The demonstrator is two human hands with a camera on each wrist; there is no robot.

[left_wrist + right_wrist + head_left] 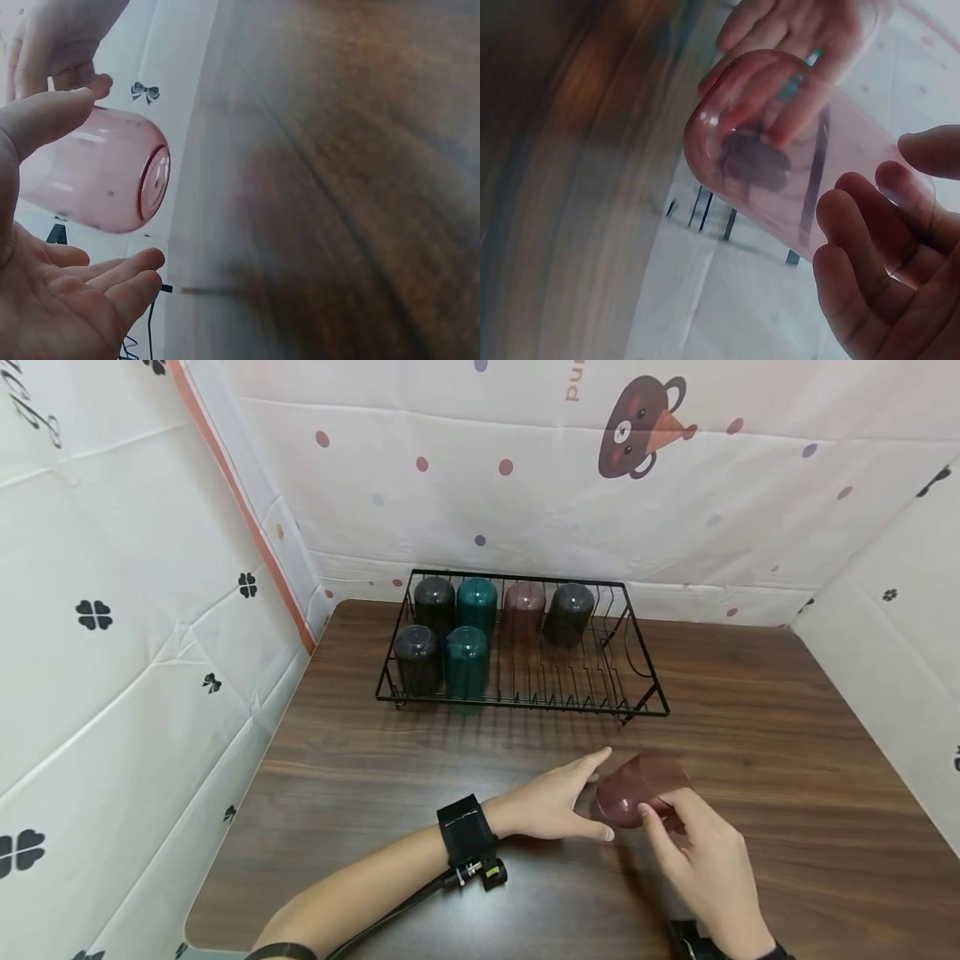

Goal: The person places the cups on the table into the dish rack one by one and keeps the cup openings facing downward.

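Note:
A clear pink cup [636,789] is tilted on its side above the table, its closed base toward the left hand. The right hand [701,839] pinches it near the mouth, thumb on one side and fingers on the other, as the right wrist view of the cup [757,150] also shows. Beside the base, the left hand [551,797] has thumb and fingers spread apart. In the left wrist view, the left hand's palm [64,307] lies below the pink cup [105,172], fingers straight and nothing gripped.
A black wire rack [525,702] stands at the back of the wooden table [360,827]. Upside-down cups sit on it: several dark grey ones [417,660], two teal ones [467,664] and a pink one [523,610]. Printed sheets [480,485] hang behind and at both sides.

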